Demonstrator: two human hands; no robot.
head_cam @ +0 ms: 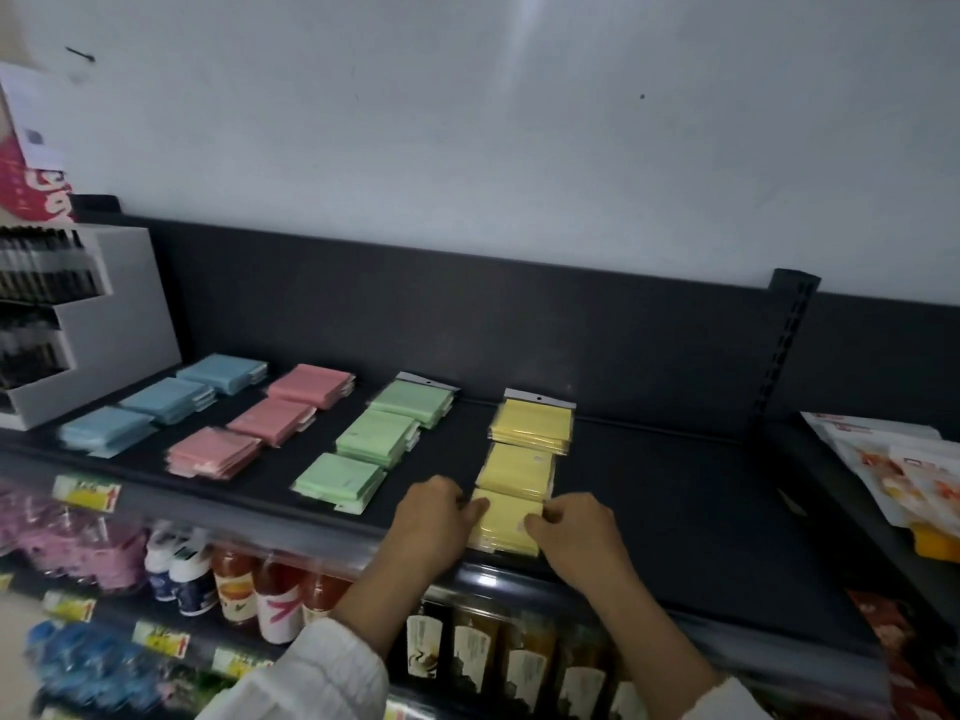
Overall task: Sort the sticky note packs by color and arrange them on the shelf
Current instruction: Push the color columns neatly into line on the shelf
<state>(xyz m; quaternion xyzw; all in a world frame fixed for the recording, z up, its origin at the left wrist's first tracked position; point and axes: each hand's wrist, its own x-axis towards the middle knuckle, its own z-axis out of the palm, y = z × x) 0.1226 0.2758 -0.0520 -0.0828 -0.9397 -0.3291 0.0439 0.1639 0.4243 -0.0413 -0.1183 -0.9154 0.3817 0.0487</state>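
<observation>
1. Shelf [649,511]: dark flat metal top carrying square sticky note packs in clear plastic wrap. They lie in four colour columns, three stacks per column, running front to back.
2. Columns left to right, set apart from one another: blue packs [166,400], pink packs [272,420], green packs [376,439], yellow packs [530,420].
3. Front yellow pack [506,524] lies flat at the shelf's front edge, touching the middle yellow stack behind it.
4. Left hand [431,517]: fingers curled, pinching the front yellow pack's left edge near the back corner.
5. Right hand [576,532]: thumb on top of the pack, fingers curled at its right edge, pinching it.
6. White sleeve [322,672] on the left arm.
7. Rest: white cardboard display box [119,314] with dark slim items at the shelf's left end, bottles [270,589] on the lower shelf, and printed packets [904,470] on the neighbouring shelf to the right.
</observation>
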